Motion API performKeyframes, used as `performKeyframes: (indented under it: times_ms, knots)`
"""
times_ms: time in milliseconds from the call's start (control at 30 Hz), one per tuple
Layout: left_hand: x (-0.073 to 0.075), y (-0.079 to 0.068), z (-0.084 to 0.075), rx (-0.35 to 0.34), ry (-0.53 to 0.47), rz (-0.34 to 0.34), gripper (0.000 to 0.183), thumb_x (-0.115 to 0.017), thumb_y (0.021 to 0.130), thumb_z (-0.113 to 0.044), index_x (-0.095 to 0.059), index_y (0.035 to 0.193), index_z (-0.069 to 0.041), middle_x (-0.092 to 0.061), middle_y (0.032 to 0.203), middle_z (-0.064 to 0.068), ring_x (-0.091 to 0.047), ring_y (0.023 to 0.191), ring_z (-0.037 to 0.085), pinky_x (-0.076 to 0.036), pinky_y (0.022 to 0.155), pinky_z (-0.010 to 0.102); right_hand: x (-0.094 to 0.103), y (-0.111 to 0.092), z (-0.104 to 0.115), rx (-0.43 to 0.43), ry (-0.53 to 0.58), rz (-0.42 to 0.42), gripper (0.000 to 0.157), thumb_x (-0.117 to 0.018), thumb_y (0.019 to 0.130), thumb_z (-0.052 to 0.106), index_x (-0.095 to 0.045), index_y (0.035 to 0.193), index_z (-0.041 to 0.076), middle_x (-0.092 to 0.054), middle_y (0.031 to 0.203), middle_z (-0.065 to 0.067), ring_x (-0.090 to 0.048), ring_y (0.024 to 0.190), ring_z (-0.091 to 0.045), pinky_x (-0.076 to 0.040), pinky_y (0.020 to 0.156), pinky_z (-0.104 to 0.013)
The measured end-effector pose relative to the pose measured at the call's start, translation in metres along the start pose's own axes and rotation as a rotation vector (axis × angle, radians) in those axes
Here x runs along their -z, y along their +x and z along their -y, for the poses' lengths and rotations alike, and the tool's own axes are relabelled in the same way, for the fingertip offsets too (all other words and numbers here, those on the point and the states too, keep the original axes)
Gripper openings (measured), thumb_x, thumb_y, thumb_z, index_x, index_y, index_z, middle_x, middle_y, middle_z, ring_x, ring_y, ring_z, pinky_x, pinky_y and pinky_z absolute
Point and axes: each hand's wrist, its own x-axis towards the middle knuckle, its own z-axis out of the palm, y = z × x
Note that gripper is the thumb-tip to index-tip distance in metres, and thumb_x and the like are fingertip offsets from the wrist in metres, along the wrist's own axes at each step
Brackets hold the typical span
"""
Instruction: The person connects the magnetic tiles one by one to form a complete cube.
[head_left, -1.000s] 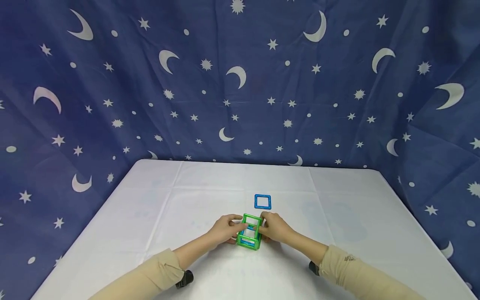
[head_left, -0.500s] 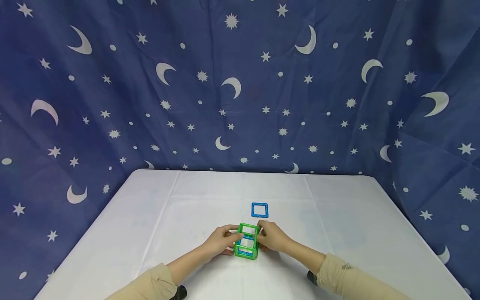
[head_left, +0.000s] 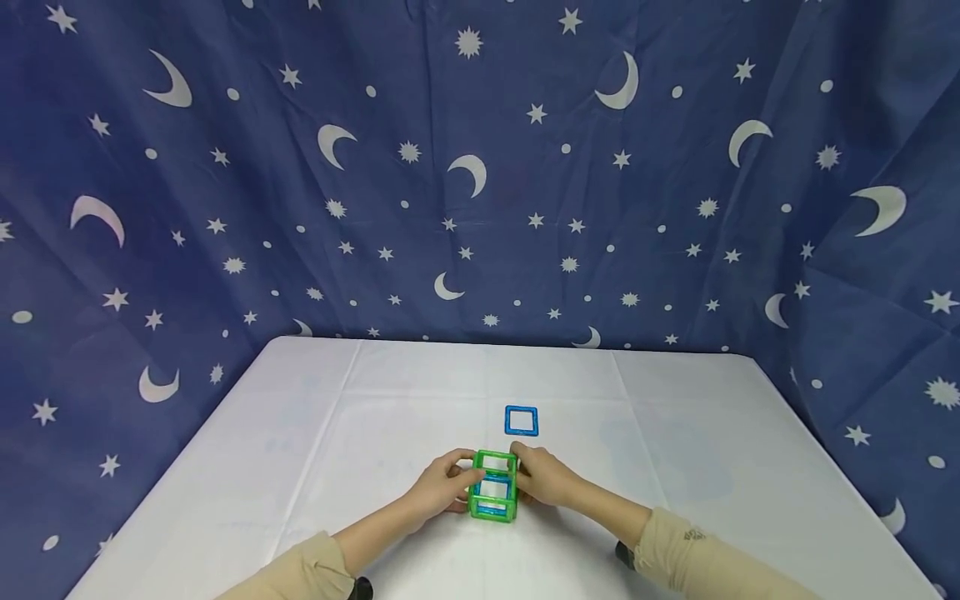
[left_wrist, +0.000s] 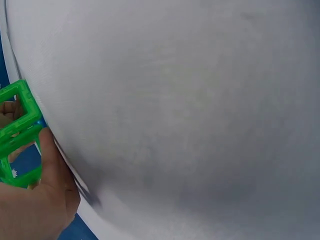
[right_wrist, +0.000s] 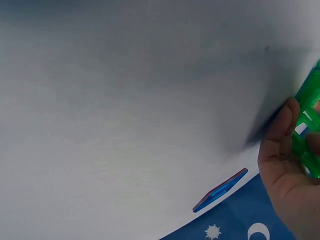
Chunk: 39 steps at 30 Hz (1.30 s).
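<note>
My left hand (head_left: 437, 487) grips the left side of a small box-shaped build of magnetic tiles (head_left: 494, 500), its thumb lying over the edge. The visible frames are green, with blue ones inside or on the far side. From the right, my right hand (head_left: 547, 477) holds the same build by its side. In the left wrist view the green tiles (left_wrist: 31, 114) show past the thumb at the left edge. In the right wrist view the fingers curl along the green frame (right_wrist: 310, 92), which is partly cut off. The fingers under the build are mostly hidden.
A single blue square magnetic tile (head_left: 521, 432) lies flat just beyond the right hand. The table has a white cloth (head_left: 360, 450) with fold lines. Behind it hangs a dark blue curtain (head_left: 517, 275) with moons and stars.
The tile build has turned slightly and now sits squarer to me, with both hands keeping their hold. The head view has tilted up a little. The loose blue tile stays in place.
</note>
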Motion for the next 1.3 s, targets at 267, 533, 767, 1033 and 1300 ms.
performKeyframes:
  times_ms: [267,533,767,1033,1300]
  knots:
    - [-0.001,0.001,0.003,-0.029,0.036,-0.003,0.046,-0.056,0.095,-0.029,-0.048,0.129,0.000,-0.059,0.096,0.015,-0.059,0.074,0.013,-0.057,0.064,0.032,0.002,0.000,-0.003,0.021,0.003,0.021,0.005,-0.056,0.092,0.002,-0.052,0.093,0.002,-0.058,0.070,-0.002,-0.052,0.055,-0.008,-0.043,0.050,-0.019]
    - [0.006,0.005,-0.004,-0.111,0.101,-0.014,0.053,-0.050,0.098,-0.033,-0.044,0.136,0.003,-0.056,0.114,0.021,-0.063,0.087,0.023,-0.058,0.065,0.031,0.034,0.004,0.005,0.011,-0.102,0.053,0.018,-0.056,0.090,-0.001,-0.059,0.108,-0.002,-0.064,0.084,-0.010,-0.056,0.070,-0.014,-0.049,0.063,-0.027]
    - [0.005,0.000,-0.004,-0.113,0.135,-0.007,0.051,-0.050,0.098,-0.027,-0.042,0.138,0.004,-0.049,0.134,0.027,-0.063,0.105,0.035,-0.057,0.070,0.032,0.039,0.012,0.020,0.111,-0.268,0.077,0.022,-0.059,0.093,0.016,-0.067,0.107,0.002,-0.070,0.098,-0.008,-0.063,0.084,-0.017,-0.053,0.073,-0.028]
    - [0.003,-0.002,-0.004,-0.114,0.096,0.003,0.054,-0.050,0.098,-0.025,-0.037,0.141,0.005,-0.055,0.129,0.024,-0.063,0.106,0.034,-0.057,0.073,0.033,0.022,0.020,0.026,0.217,-0.442,0.033,0.012,-0.060,0.091,0.010,-0.069,0.095,0.003,-0.072,0.087,-0.005,-0.067,0.078,-0.014,-0.054,0.070,-0.024]
    - [0.008,0.000,0.003,-0.075,0.045,0.032,0.053,-0.041,0.102,-0.026,-0.030,0.144,0.003,-0.046,0.137,0.027,-0.057,0.114,0.036,-0.056,0.080,0.034,0.029,0.025,0.023,0.118,-0.340,0.117,0.022,-0.058,0.094,0.017,-0.066,0.108,0.003,-0.071,0.097,-0.009,-0.066,0.086,-0.018,-0.055,0.077,-0.031]
